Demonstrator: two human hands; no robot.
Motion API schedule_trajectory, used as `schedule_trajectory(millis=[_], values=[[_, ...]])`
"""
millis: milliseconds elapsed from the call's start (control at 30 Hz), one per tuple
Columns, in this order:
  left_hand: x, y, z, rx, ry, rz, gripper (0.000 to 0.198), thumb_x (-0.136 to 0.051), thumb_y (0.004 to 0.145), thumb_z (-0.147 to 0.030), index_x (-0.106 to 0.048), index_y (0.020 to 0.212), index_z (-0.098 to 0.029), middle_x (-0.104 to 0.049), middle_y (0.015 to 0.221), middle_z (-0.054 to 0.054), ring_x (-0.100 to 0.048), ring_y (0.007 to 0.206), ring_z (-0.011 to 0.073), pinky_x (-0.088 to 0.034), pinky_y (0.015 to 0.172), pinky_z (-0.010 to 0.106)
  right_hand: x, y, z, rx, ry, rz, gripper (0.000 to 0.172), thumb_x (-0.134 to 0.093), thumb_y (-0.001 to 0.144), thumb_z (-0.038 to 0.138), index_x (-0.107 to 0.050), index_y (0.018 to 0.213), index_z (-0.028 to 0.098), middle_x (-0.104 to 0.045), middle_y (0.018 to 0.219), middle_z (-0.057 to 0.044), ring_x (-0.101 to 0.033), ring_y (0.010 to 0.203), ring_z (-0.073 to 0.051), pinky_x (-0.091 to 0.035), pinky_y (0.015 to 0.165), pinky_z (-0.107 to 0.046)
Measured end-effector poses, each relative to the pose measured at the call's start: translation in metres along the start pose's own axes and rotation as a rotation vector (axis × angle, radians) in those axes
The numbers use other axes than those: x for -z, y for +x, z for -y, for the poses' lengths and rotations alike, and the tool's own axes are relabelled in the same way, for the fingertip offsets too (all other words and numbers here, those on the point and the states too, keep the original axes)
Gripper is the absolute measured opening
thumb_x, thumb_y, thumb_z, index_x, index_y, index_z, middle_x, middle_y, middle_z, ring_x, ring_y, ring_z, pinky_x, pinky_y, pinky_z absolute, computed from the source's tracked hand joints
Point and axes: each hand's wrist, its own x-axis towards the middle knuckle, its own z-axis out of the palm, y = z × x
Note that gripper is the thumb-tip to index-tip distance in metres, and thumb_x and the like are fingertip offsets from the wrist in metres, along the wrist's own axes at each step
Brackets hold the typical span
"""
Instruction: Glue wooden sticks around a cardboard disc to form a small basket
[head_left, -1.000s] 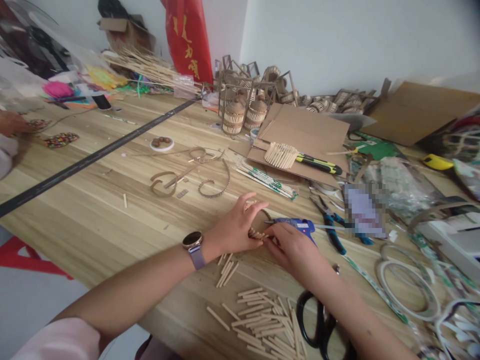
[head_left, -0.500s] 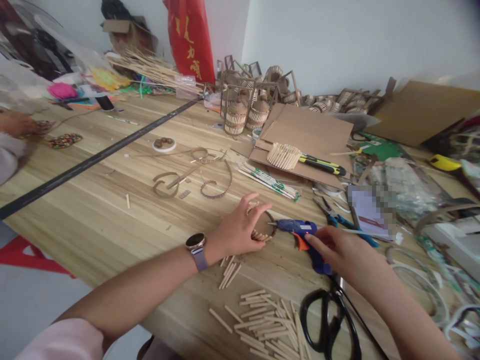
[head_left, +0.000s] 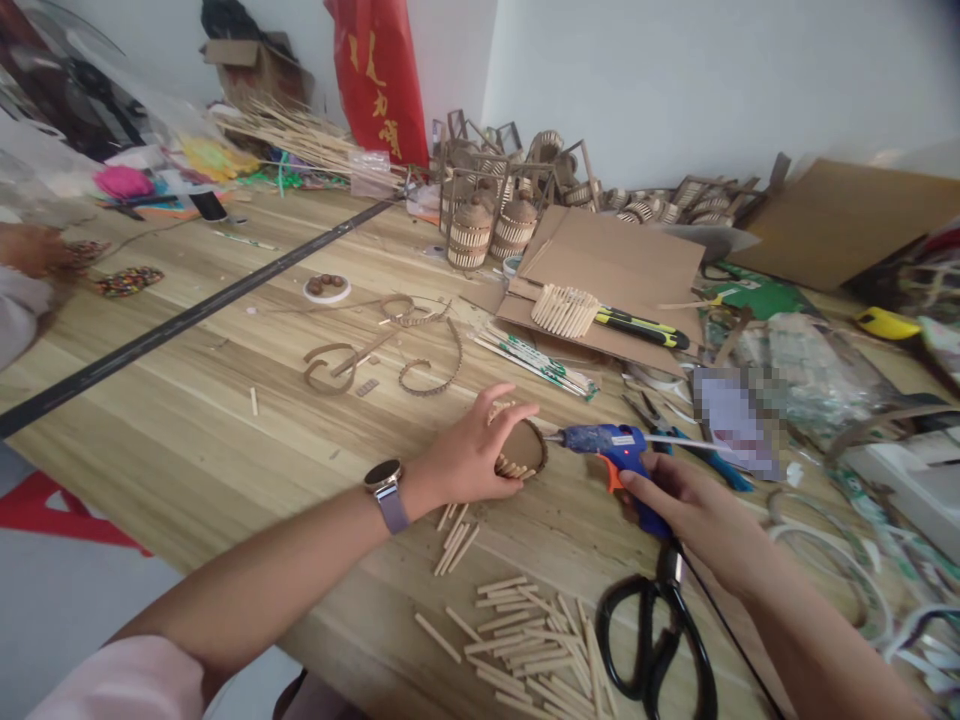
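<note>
My left hand curls round the left side of a small round disc with a dark rim and short wooden sticks set along its edge. Its thumb and fingers grip that side, partly covering the sticks. In my right hand is a blue hot glue gun with an orange trigger and a glue stick poking out behind. The gun's nozzle points left, close to the disc's right rim but apart from it. Loose short sticks lie in a pile nearer me, beside black-handled scissors.
Woven strips curl on the table further off. A utility knife and bundled sticks rest on cardboard. Pliers lie behind the glue gun. Small lantern-like crafts stand at the back. Another person's hand is far left.
My right hand has drawn the glue gun slightly right, so its nozzle has come away from the disc's rim. My left hand still holds the disc.
</note>
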Motion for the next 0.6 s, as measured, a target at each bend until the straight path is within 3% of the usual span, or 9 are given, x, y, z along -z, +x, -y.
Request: schedule_trajectory(millis=[100,167,300,400,533,600], values=[[0.003,0.0,0.003,0.001,-0.005,0.026,0.087,-0.079,0.065,-0.014,-0.031,0.137,-0.023,-0.026,0.147,0.021,-0.032,0.141,0.0412,-0.046,0.104,0.058,-0.002,-0.003,-0.002,-0.085,0.304,0.017,0.036,-0.073,0.068,0.052,-0.059,0.077,0.02,-0.061,0.062,0.001,-0.055,0.058,-0.015,-0.045,0.056,-0.026],[0.005,0.001,0.004,-0.015,-0.002,0.032,0.088,-0.08,0.065,-0.014,-0.03,0.137,-0.023,-0.026,0.147,0.021,-0.031,0.141,0.0411,-0.045,0.105,0.058,-0.003,-0.006,-0.004,-0.14,0.389,-0.055,0.036,-0.079,0.061,0.046,-0.061,0.076,0.019,-0.06,0.063,0.001,-0.054,0.059,-0.015,-0.044,0.055,-0.026],[0.006,0.001,0.007,-0.053,0.006,0.028,0.089,-0.079,0.065,-0.013,-0.029,0.137,-0.022,-0.027,0.145,0.022,-0.032,0.141,0.0392,-0.043,0.107,0.057,-0.004,-0.011,-0.006,-0.181,0.362,0.021,0.035,-0.085,0.052,0.042,-0.067,0.067,0.017,-0.062,0.063,-0.001,-0.054,0.058,-0.015,-0.042,0.054,-0.026],[0.006,0.001,0.008,-0.069,0.011,0.023,0.087,-0.078,0.066,-0.013,-0.029,0.137,-0.021,-0.028,0.144,0.022,-0.032,0.141,0.0389,-0.042,0.108,0.057,-0.005,-0.012,-0.005,-0.163,0.353,0.076,0.041,-0.086,0.051,0.049,-0.072,0.071,0.016,-0.067,0.069,-0.004,-0.058,0.062,-0.017,-0.045,0.057,-0.027],[0.006,0.001,0.01,-0.076,0.005,0.015,0.086,-0.078,0.066,-0.012,-0.03,0.137,-0.02,-0.028,0.144,0.023,-0.032,0.141,0.0399,-0.04,0.109,0.058,-0.006,-0.012,-0.005,-0.123,0.234,0.095,0.049,-0.078,0.058,0.065,-0.071,0.067,0.017,-0.065,0.06,-0.004,-0.056,0.054,-0.017,-0.046,0.05,-0.029],[0.006,0.001,0.011,-0.067,0.001,0.013,0.086,-0.078,0.066,-0.012,-0.03,0.137,-0.021,-0.027,0.145,0.022,-0.033,0.141,0.0394,-0.041,0.108,0.057,-0.007,-0.012,-0.004,-0.009,0.138,0.127,0.047,-0.074,0.064,0.065,-0.073,0.071,0.019,-0.071,0.068,-0.005,-0.062,0.061,-0.021,-0.053,0.058,-0.033]])
